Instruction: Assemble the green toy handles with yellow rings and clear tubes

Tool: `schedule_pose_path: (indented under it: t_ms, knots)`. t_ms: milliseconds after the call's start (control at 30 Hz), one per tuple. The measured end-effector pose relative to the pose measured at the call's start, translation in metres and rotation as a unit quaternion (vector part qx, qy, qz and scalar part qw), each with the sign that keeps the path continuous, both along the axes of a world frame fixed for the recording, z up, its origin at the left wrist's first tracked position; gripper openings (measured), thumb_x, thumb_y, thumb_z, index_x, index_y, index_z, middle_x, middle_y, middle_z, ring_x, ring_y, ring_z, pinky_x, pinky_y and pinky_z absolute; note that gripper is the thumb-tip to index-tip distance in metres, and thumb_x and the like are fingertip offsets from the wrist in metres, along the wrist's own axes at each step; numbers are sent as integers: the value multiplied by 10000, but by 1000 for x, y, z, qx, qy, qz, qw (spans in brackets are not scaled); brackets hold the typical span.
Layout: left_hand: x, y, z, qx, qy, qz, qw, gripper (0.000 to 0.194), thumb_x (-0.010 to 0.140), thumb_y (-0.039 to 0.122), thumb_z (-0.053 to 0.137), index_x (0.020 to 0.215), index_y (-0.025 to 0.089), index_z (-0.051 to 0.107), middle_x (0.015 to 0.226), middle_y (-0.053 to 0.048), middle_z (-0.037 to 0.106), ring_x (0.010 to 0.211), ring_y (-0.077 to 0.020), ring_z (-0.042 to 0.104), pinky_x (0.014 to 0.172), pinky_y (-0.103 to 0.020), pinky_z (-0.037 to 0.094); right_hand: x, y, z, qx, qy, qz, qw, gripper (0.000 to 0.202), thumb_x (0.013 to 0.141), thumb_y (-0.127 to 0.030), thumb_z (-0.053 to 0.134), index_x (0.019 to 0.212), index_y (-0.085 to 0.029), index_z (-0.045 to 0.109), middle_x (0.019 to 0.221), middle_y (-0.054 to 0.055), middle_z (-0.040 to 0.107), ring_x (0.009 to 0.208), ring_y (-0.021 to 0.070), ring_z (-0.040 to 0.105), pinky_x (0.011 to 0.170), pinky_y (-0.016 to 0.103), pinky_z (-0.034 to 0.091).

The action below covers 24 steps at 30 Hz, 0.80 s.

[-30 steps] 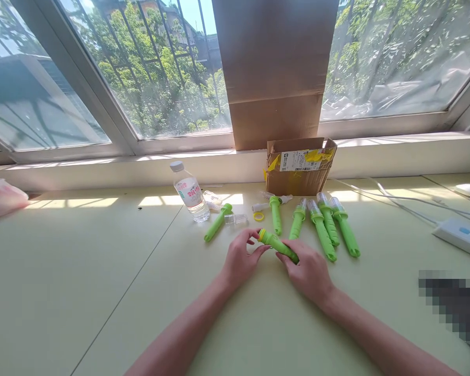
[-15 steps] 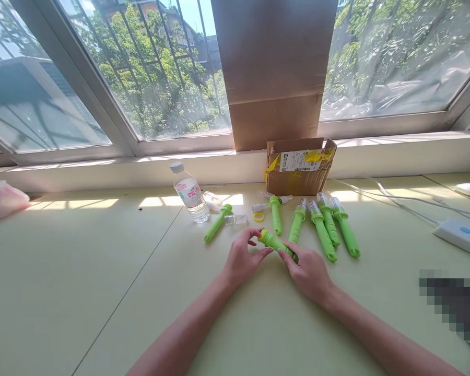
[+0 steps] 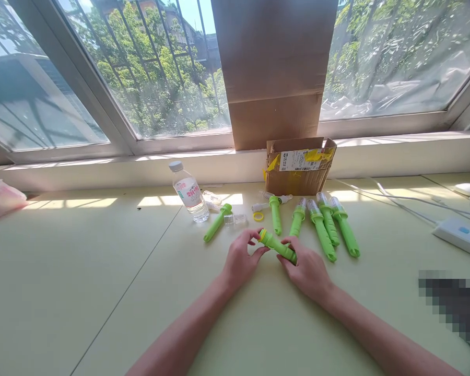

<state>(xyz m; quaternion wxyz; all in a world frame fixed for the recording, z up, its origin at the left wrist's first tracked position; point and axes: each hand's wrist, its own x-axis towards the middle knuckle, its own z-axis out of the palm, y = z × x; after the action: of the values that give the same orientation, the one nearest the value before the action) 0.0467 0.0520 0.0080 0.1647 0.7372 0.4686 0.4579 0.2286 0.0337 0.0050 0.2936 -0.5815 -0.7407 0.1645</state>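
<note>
My right hand (image 3: 308,267) is wrapped round the lower part of a green plastic handle (image 3: 281,248), which lies slanted between my hands. My left hand (image 3: 243,259) pinches a yellow ring (image 3: 262,236) at the handle's upper left end; its thumb is below. Just beyond them another green handle (image 3: 274,214) and a loose yellow ring (image 3: 258,216) lie on the table. To the left are a green handle (image 3: 218,223) and clear ribbed caps (image 3: 235,220). Several green handles with clear caps (image 3: 321,230) lie to the right of my hands.
A water bottle (image 3: 190,193) stands at the back left. An open cardboard box (image 3: 297,180) stands by the window ledge. White cables and a power strip (image 3: 462,235) lie at the right, a pink plastic bag (image 3: 2,198) far left. A pixelated dark patch covers the right edge.
My right thumb and fingers have shifted on the green handle, so more of its lower end shows. The left hand stays at the yellow ring, nearly unmoved.
</note>
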Motion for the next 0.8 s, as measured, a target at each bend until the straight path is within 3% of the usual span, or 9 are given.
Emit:
schedule_pose_path:
  t_ms: [100,233,367,433,533,700,800]
  knots:
    - [1,-1,1,11,-2,2,1000,219,754,238,668,857,216,477,1089,-45,675,841,-178,665,714,-353,558,0,-1,1,6,29,3,1000,188,833,-304,488,992,-231,558,777,3,676,602,177,585,552,262,362]
    - [1,-1,2,5,-2,3,1000,222,758,252,667,860,217,472,1095,-48,671,865,-187,667,725,-363,563,1,-3,3,20,73,13,997,186,825,-276,517,995,-232,578,934,25,668,780,191,602,613,264,414]
    - [2,0,2,-18,-32,-17,999,204,773,231,648,873,212,471,1147,-57,649,893,-179,666,776,-371,569,0,-3,0,28,60,17,998,185,828,-273,527,993,-226,597,920,35,654,814,196,596,634,275,442]
    - [2,1,2,-38,-60,-31,997,193,776,218,640,872,206,474,1148,-61,647,887,-174,671,778,-364,576,-1,-3,0,74,30,0,997,212,826,-280,538,1017,-214,599,950,58,644,864,214,588,704,306,456]
    - [3,2,2,-73,-85,-35,993,206,766,228,652,865,200,473,1110,-62,657,825,-176,685,745,-368,588,-4,-11,7,204,-21,-22,978,354,816,-300,564,1148,-175,556,1105,134,584,1024,275,531,847,400,428]
    - [3,4,3,-91,-99,-39,990,217,771,243,652,877,199,468,1084,-55,662,828,-174,685,745,-354,588,-23,-56,28,361,-1,88,928,366,798,-175,584,1162,-195,548,1132,138,554,1056,282,523,859,453,416]
    - [3,3,2,-82,-80,-42,992,210,777,232,646,872,203,462,1084,-47,664,842,-172,681,747,-344,586,-41,-99,24,277,22,269,922,299,826,-150,557,1105,-254,579,1061,77,605,973,223,573,833,403,467]
